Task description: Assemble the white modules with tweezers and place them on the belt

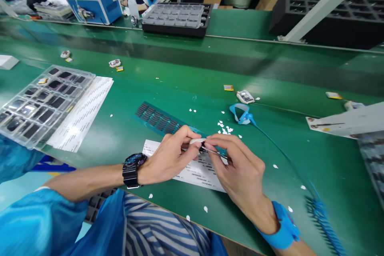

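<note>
Our left hand (pixel 171 156) and right hand (pixel 240 170) meet above the label sheet (pixel 195 174), fingertips pinching a small white part (pixel 197 141) between them.

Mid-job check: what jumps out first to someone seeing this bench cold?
The two hands meet at the near edge: the left hand and right hand pinch a small white part together with tweezers, over a printed sheet. A clear tray of dark parts lies at the left. White scraps dot the green bench beside a blue strap.
</note>
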`<state>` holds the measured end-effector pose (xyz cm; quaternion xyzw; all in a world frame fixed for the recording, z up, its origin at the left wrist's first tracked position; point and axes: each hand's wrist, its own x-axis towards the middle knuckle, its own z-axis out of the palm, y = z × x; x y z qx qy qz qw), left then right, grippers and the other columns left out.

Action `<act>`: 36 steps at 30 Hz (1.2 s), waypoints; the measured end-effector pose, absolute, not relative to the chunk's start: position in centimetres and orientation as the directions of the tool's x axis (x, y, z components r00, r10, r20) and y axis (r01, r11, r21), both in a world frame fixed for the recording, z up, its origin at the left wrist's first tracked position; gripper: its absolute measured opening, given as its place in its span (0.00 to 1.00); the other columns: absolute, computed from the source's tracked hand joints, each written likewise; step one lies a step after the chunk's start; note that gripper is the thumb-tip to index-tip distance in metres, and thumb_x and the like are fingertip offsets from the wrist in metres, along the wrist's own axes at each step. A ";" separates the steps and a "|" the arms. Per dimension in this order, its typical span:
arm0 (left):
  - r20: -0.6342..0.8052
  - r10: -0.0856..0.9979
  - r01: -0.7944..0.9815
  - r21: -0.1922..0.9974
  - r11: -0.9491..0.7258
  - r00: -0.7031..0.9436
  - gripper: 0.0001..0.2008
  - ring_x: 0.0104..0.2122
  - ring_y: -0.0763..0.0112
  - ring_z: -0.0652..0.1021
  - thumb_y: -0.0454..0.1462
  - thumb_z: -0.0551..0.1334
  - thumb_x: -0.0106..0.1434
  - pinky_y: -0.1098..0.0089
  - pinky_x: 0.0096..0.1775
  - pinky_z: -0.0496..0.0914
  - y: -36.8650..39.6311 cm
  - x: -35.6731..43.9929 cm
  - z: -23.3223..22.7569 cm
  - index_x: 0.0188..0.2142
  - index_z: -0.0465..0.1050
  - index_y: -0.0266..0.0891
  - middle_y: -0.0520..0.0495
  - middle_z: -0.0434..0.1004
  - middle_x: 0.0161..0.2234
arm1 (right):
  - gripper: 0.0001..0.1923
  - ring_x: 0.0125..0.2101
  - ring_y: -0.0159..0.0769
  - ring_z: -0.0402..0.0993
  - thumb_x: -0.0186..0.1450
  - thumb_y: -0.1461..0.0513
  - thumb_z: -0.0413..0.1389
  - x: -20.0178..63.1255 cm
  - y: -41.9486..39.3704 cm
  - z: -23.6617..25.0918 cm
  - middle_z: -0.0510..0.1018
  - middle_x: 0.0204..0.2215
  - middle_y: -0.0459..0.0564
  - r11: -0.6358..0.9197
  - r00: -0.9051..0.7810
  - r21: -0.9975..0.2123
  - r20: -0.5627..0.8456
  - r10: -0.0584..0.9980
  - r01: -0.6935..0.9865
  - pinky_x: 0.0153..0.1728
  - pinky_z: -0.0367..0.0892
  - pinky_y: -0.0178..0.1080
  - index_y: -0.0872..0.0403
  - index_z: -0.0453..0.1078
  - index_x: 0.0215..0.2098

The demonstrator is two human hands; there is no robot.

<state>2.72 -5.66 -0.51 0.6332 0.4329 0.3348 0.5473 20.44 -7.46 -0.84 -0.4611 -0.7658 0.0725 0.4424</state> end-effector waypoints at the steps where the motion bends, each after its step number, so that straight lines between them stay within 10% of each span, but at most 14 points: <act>1: -0.049 0.914 0.188 0.982 -0.030 0.402 0.10 0.31 0.73 0.80 0.42 0.57 0.70 0.71 0.34 0.76 -5.7 2.7 -0.5 0.44 0.69 0.39 0.47 0.82 0.38 | 0.08 0.35 0.36 0.81 0.66 0.71 0.58 20.4 -7.5 -0.8 0.82 0.37 0.52 0.557 -0.172 -0.525 0.610 0.774 0.644 0.32 0.77 0.35 0.51 0.72 0.39; 10: -0.077 0.897 0.098 0.994 0.037 0.435 0.12 0.33 0.73 0.81 0.42 0.59 0.69 0.72 0.37 0.78 -5.6 2.8 -0.2 0.47 0.74 0.37 0.45 0.82 0.41 | 0.06 0.28 0.37 0.81 0.65 0.63 0.62 20.7 -7.2 -0.3 0.84 0.34 0.49 0.287 0.001 -0.835 0.326 0.946 0.470 0.26 0.75 0.36 0.50 0.76 0.41; 19: -0.053 0.950 0.176 0.984 -0.003 0.309 0.07 0.22 0.78 0.73 0.38 0.65 0.61 0.76 0.23 0.65 -5.4 3.1 -0.3 0.33 0.79 0.36 0.47 0.83 0.30 | 0.06 0.30 0.36 0.79 0.60 0.68 0.62 20.4 -7.0 0.3 0.82 0.29 0.47 0.315 -0.053 -0.890 0.315 0.948 0.330 0.31 0.75 0.38 0.50 0.77 0.28; 28: 0.107 0.946 0.145 0.977 -0.158 0.306 0.04 0.31 0.67 0.83 0.30 0.64 0.53 0.73 0.31 0.73 -5.5 3.0 -0.6 0.28 0.78 0.36 0.46 0.85 0.31 | 0.06 0.34 0.40 0.84 0.58 0.66 0.62 20.2 -7.2 0.2 0.86 0.32 0.48 0.180 -0.114 -0.967 0.161 0.980 0.178 0.34 0.77 0.38 0.51 0.72 0.25; 36: -0.145 0.901 0.053 0.989 0.135 0.408 0.09 0.29 0.73 0.80 0.39 0.61 0.62 0.76 0.28 0.74 -4.6 3.0 0.2 0.35 0.74 0.35 0.46 0.83 0.33 | 0.04 0.31 0.36 0.82 0.63 0.67 0.59 20.0 -7.4 -0.3 0.84 0.32 0.48 0.371 -0.074 -0.763 0.394 0.916 0.530 0.34 0.76 0.36 0.52 0.74 0.33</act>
